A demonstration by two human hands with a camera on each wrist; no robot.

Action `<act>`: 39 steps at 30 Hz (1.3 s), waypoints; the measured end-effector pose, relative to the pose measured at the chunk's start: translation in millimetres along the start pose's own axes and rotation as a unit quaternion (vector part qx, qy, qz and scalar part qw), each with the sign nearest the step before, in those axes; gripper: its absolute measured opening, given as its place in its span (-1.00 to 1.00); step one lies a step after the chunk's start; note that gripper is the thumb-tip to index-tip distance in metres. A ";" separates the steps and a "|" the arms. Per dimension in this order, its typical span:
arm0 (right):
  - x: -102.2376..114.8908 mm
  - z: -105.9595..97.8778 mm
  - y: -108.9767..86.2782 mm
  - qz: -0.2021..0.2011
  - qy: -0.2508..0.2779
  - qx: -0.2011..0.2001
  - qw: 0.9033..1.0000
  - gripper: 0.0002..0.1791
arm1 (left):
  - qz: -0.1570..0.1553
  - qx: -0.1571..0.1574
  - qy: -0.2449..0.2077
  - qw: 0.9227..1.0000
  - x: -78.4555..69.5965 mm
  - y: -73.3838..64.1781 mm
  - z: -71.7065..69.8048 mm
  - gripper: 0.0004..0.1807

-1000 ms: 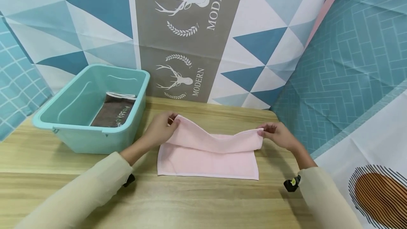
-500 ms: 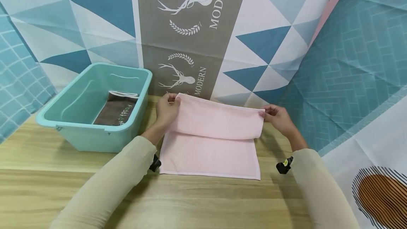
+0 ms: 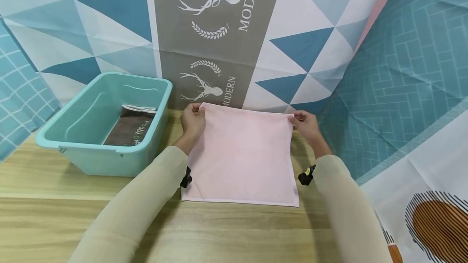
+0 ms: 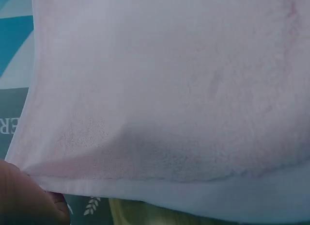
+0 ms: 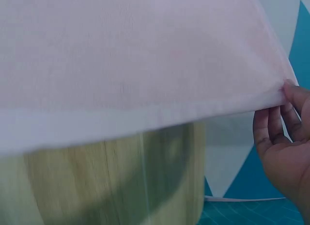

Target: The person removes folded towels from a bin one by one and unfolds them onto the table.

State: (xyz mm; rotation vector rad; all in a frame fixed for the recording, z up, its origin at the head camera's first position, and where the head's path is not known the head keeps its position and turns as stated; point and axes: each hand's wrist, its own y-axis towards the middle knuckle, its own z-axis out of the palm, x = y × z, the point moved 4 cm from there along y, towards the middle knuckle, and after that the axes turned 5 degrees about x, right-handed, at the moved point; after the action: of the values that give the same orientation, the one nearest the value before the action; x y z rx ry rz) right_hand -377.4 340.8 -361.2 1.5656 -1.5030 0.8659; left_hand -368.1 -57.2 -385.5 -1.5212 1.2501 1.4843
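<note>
A pink towel [image 3: 241,157] with a pale hem spreads out in the head view, its near edge on the wooden table and its far edge raised. At the far left corner my left hand [image 3: 193,123] pinches the cloth between thumb and fingers. My right hand [image 3: 306,125] pinches the far right corner the same way. The right wrist view shows the thumb and fingers of that hand [image 5: 290,123] at the towel's corner [image 5: 203,65]. In the left wrist view the towel [image 4: 145,89] fills most of the picture, and only part of the left hand [image 4: 29,196] shows.
A teal plastic bin [image 3: 109,159] stands on the table [image 3: 219,234] to the left. Inside it lies a folded brown cloth [image 3: 129,127] with lettering. Patterned fabric [image 3: 219,44] hangs behind the table's far edge, and a teal tile-print sheet [image 3: 402,72] covers the right side.
Both hands have moved away toward the back with the towel's far edge. The folded-over flap has opened out, so the towel now spans one full sheet.
</note>
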 end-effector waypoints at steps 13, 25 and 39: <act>-27.6 22.3 24.4 0.087 0.010 -0.032 0.996 -0.69 | -0.053 0.012 0.030 0.998 32.7 17.2 7.7 -0.79; -42.0 32.5 30.6 0.121 0.031 -0.031 0.992 -0.66 | -0.077 0.015 0.051 0.996 49.0 27.9 4.2 -0.79; -48.8 39.4 37.1 0.138 0.024 -0.024 0.990 -0.60 | -0.082 0.031 0.071 0.994 53.5 31.3 6.3 -0.79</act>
State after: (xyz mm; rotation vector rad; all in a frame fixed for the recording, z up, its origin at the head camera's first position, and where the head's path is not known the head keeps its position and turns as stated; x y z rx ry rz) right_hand -419.3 328.8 -419.5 1.3108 -1.7196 1.0065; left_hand -405.0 -71.1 -433.8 -1.6690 1.2090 1.2389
